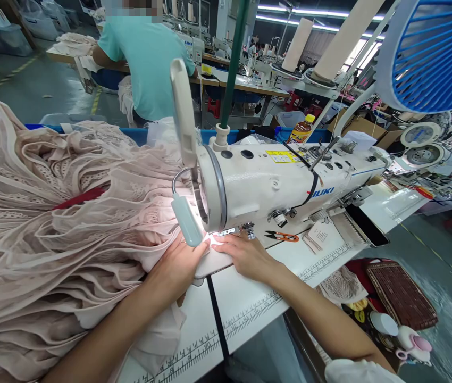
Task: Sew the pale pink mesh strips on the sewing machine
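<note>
A big heap of pale pink pleated and lace fabric (50, 213) covers the left of the sewing table (250, 303). My left hand (180, 263) lies flat on the fabric's edge just left of the needle, fingers stretched out. My right hand (242, 252) rests flat on the fabric on the other side, fingers pointing at the presser foot. Both press the cloth under the head of the white sewing machine (282, 181). A small lamp (188, 221) lights the needle area, which is partly hidden.
Orange thread snips (284, 236) lie on the table right of my right hand. A drink bottle (301, 129) stands behind the machine. A blue fan (429, 53) hangs at top right. A person in a teal shirt (146, 64) works at a table behind. A woven seat (401, 292) is lower right.
</note>
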A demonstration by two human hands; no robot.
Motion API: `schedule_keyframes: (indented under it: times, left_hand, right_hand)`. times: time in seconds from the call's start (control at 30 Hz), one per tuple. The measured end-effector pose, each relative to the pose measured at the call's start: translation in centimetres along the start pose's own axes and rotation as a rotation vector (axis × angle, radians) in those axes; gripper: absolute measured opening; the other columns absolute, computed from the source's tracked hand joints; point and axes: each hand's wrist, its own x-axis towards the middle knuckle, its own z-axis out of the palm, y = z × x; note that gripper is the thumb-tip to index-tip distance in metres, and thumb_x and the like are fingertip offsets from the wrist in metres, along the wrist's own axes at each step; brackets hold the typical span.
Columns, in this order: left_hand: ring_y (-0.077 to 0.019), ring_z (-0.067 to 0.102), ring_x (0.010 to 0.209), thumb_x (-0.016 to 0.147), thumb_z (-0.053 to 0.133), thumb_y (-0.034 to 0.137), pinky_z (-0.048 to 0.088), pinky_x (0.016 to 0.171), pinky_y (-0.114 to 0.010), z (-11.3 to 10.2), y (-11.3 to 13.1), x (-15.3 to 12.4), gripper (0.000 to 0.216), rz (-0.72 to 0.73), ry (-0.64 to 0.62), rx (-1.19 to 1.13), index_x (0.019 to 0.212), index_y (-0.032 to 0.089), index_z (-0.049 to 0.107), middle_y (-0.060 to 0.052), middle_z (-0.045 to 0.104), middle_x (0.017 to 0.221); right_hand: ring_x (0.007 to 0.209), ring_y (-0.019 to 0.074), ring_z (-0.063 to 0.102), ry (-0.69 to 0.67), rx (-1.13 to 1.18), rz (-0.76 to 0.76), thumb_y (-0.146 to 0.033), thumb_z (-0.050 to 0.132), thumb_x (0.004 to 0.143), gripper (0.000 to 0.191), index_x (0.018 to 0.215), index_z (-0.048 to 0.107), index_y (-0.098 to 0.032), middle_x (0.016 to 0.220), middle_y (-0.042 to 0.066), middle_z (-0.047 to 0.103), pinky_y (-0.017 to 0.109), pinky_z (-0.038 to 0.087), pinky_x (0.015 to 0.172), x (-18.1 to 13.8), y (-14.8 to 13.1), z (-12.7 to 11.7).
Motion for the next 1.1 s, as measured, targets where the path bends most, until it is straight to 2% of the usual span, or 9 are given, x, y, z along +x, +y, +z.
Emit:
schedule_keyframes:
  times: [0.13, 0.27, 0.47, 0.63, 0.8, 0.9, 1.03, 1.1]
  left_hand:
    - [-0.027, 0.058, 0.105, 0.093, 0.042, 0.01, 0.05, 0.086, -0.04, -0.6, 0.6, 0.5, 0.026, -0.033, 0.028, 0.05, 0.112, 0.019, 0.057, -0.012, 0.063, 0.114]
    - [-0.0233, 0.057, 0.099, 0.096, 0.041, 0.014, 0.049, 0.082, -0.035, -1.0, 1.0, 0.8, 0.021, -0.069, 0.077, -0.052, 0.102, 0.021, 0.06, -0.008, 0.063, 0.104]
    - [-0.0238, 0.055, 0.097, 0.097, 0.041, 0.015, 0.045, 0.08, -0.035, -0.5, 1.0, 0.1, 0.022, 0.016, 0.141, 0.024, 0.1, 0.017, 0.063, -0.009, 0.064, 0.098]
    - [-0.0225, 0.054, 0.086, 0.096, 0.043, 0.012, 0.043, 0.072, -0.033, -0.7, 1.3, 0.0, 0.019, 0.036, 0.137, 0.095, 0.092, 0.017, 0.061, -0.007, 0.062, 0.089]
    - [-0.0218, 0.055, 0.081, 0.09, 0.044, 0.003, 0.044, 0.072, -0.033, -1.2, 1.7, 0.1, 0.021, 0.028, 0.07, 0.184, 0.082, 0.018, 0.056, -0.006, 0.06, 0.084]
    - [-0.0226, 0.058, 0.081, 0.088, 0.042, 0.0, 0.046, 0.073, -0.033, -1.7, 2.5, 0.3, 0.023, -0.009, -0.007, 0.234, 0.085, 0.018, 0.056, -0.006, 0.061, 0.084]
    - [-0.0216, 0.062, 0.076, 0.085, 0.04, -0.003, 0.047, 0.064, -0.031, -2.6, 3.9, 0.9, 0.027, -0.244, -0.257, 0.23, 0.096, 0.015, 0.058, -0.007, 0.063, 0.084]
    - [-0.0217, 0.065, 0.076, 0.085, 0.039, -0.004, 0.047, 0.062, -0.029, -2.9, 4.2, 1.3, 0.028, -0.346, -0.35, 0.215, 0.096, 0.013, 0.059, -0.01, 0.064, 0.084]
  right_hand:
    - [0.112, 0.0199, 0.061, -0.024, 0.002, 0.04, -0.001, 0.043, 0.087, 0.052, 0.125, 0.064, -0.028, 0.125, 0.002, 0.067, 0.037, 0.047, 0.101, 0.2, -0.1, 0.1]
    - [0.108, 0.0218, 0.063, -0.036, 0.007, 0.055, -0.001, 0.045, 0.086, 0.053, 0.128, 0.061, -0.028, 0.123, 0.004, 0.068, 0.041, 0.045, 0.103, 0.4, 0.1, 0.5]
    - [0.104, 0.0239, 0.064, -0.06, -0.076, 0.045, 0.003, 0.045, 0.08, 0.063, 0.135, 0.055, -0.026, 0.118, 0.006, 0.069, 0.044, 0.047, 0.1, 0.5, 0.4, 1.0]
    - [0.109, 0.0239, 0.062, -0.075, -0.093, 0.018, 0.004, 0.04, 0.08, 0.063, 0.137, 0.053, -0.021, 0.13, 0.01, 0.065, 0.04, 0.053, 0.094, 0.5, 0.1, 1.0]
    - [0.11, 0.0243, 0.062, -0.105, -0.094, 0.04, 0.0, 0.035, 0.087, 0.053, 0.133, 0.053, -0.018, 0.126, 0.012, 0.066, 0.042, 0.051, 0.097, 0.6, 0.1, 0.9]
    - [0.107, 0.0249, 0.062, -0.141, -0.089, 0.095, -0.001, 0.035, 0.086, 0.051, 0.129, 0.056, -0.02, 0.119, 0.012, 0.068, 0.041, 0.05, 0.094, 0.7, 0.3, 0.8]
    - [0.101, 0.0269, 0.061, -0.215, -0.089, 0.195, -0.003, 0.036, 0.085, 0.052, 0.131, 0.054, -0.018, 0.114, 0.013, 0.068, 0.039, 0.048, 0.083, 1.1, 0.4, 0.6]
    - [0.092, 0.0269, 0.06, -0.259, -0.081, 0.258, -0.007, 0.038, 0.086, 0.048, 0.13, 0.054, -0.017, 0.104, 0.013, 0.068, 0.036, 0.046, 0.075, 1.5, 0.4, 0.5]
